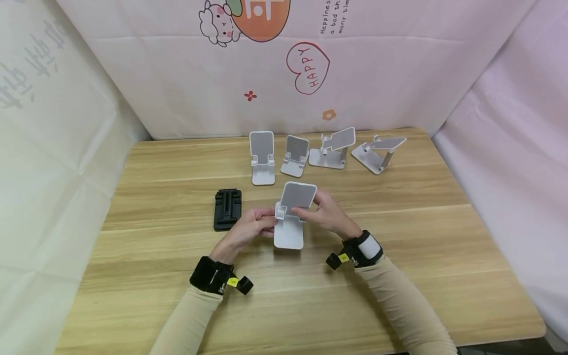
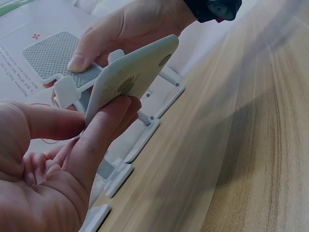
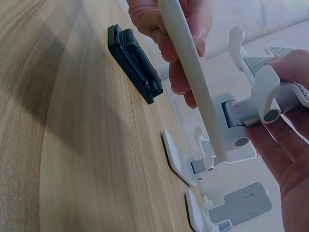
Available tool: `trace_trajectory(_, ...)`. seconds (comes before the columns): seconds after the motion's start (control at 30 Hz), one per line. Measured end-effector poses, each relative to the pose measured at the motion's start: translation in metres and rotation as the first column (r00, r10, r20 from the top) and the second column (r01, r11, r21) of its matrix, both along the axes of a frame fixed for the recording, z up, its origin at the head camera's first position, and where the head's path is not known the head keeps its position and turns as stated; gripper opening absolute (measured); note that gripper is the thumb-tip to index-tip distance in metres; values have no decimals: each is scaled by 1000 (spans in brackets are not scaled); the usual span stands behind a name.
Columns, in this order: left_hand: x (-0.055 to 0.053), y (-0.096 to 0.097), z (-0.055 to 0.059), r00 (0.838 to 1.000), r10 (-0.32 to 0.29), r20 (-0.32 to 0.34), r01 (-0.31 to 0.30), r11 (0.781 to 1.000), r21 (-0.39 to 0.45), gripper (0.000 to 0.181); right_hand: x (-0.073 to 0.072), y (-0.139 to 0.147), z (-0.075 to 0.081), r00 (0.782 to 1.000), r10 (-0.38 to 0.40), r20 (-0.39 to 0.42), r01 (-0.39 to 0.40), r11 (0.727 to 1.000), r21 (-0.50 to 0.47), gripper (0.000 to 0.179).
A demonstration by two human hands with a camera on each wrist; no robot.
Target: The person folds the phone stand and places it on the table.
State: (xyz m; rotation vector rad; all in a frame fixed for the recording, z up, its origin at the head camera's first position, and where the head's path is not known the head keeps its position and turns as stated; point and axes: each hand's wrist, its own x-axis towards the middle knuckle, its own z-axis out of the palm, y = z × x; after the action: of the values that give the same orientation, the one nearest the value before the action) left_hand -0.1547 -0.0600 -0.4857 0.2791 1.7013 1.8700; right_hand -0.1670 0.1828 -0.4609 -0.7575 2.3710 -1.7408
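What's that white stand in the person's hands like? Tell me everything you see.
The white stand looks like plastic, with a flat, round-cornered base that has round grey spots underneath, a hinged silvery arm, and a back plate with a grey, textured face and two small hooks at one edge. It is unfolded and held above the table. The left hand pinches the base; the right hand grips the back plate, thumb on the grey face.

Dressed in long, plain beige sleeves [image 1: 188, 315]. Strapped left and right with broad black wristbands [image 1: 205, 272]. Fitted there with small, blocky black cameras [image 1: 245, 285], marked with yellow labels [image 1: 232, 282]. Patched on the right with a white rectangle [image 1: 370, 246].
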Motion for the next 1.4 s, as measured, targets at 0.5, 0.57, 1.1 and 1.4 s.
trace_trajectory(0.5,1,-1,0,1000,-12,-10,11,1000,-6,41,-1,-3,-3,997,-17,-69,16,1000,-6,45)
trace_trajectory(0.57,1,-1,0,1000,-13,-9,13,1000,-6,42,-2,-4,-4,997,-18,-81,17,1000,-7,46)
trace_trajectory(1.1,1,0,-1,1000,-24,-5,24,1000,-6,42,-3,-5,-8,992,-39,-119,38,999,-15,42)
trace_trajectory(1.4,2,2,-2,1000,-26,4,26,1000,5,43,-3,-6,-8,990,-37,-135,33,999,-29,41)
